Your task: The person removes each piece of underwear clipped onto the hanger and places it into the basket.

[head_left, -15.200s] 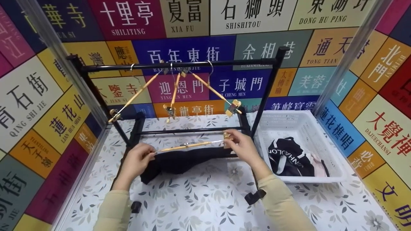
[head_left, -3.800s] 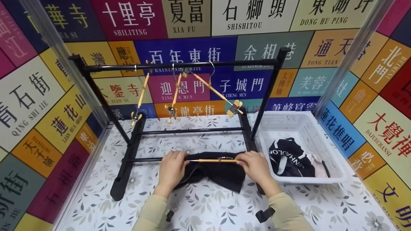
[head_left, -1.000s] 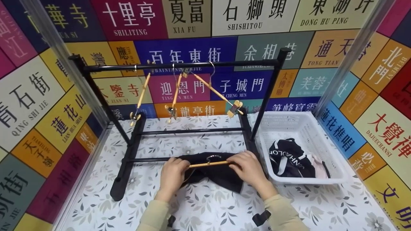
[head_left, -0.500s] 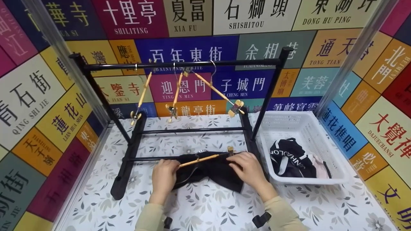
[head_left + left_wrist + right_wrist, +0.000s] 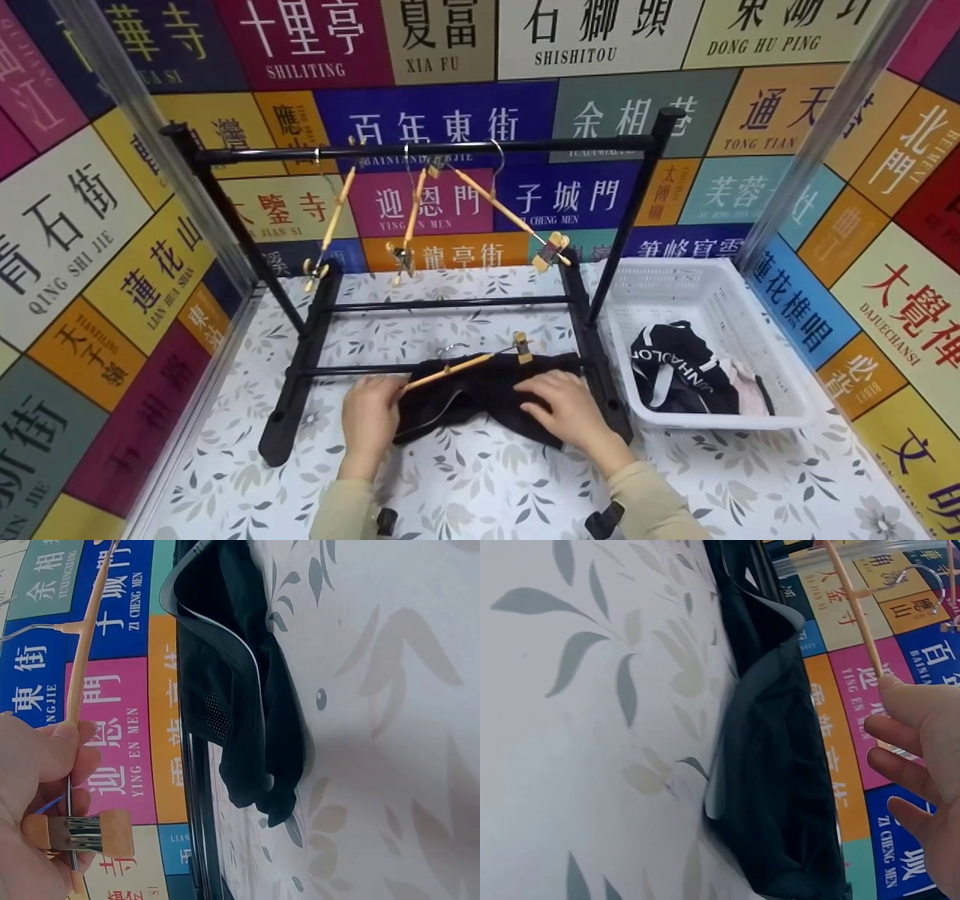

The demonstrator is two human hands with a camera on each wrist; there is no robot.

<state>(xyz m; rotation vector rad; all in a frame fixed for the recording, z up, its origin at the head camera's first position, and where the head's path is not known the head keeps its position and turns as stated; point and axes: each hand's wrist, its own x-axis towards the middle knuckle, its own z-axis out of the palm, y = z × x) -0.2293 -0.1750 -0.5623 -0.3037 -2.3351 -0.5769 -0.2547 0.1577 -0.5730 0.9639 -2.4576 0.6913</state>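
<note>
In the head view my left hand [image 5: 369, 420] pinches one end of a wooden clip hanger [image 5: 457, 370] between thumb and fingers. The left wrist view shows its near clip [image 5: 88, 833] beside those fingers. The hanger slants up to the right above a black garment [image 5: 480, 397], its far clip [image 5: 523, 348] standing free. The garment lies across the rack's front lower bar, with a grey-edged opening [image 5: 225, 626] and a small mesh patch [image 5: 217, 714]. My right hand [image 5: 566, 405] is over the garment's right part, fingers spread and loosely bent, holding nothing.
A black rack [image 5: 427, 152] carries several similar clip hangers, such as the right one [image 5: 491, 199]. On the right stands a white basket [image 5: 660, 281] with black lettered clothing [image 5: 675, 367] and a pink piece [image 5: 746, 390] inside. Patterned walls enclose the leaf-printed table [image 5: 480, 495].
My right hand has let go of the hanger and drawn back a little. My left hand has moved left with it, tilting its right end up and exposing the clip. The garment has barely moved.
</note>
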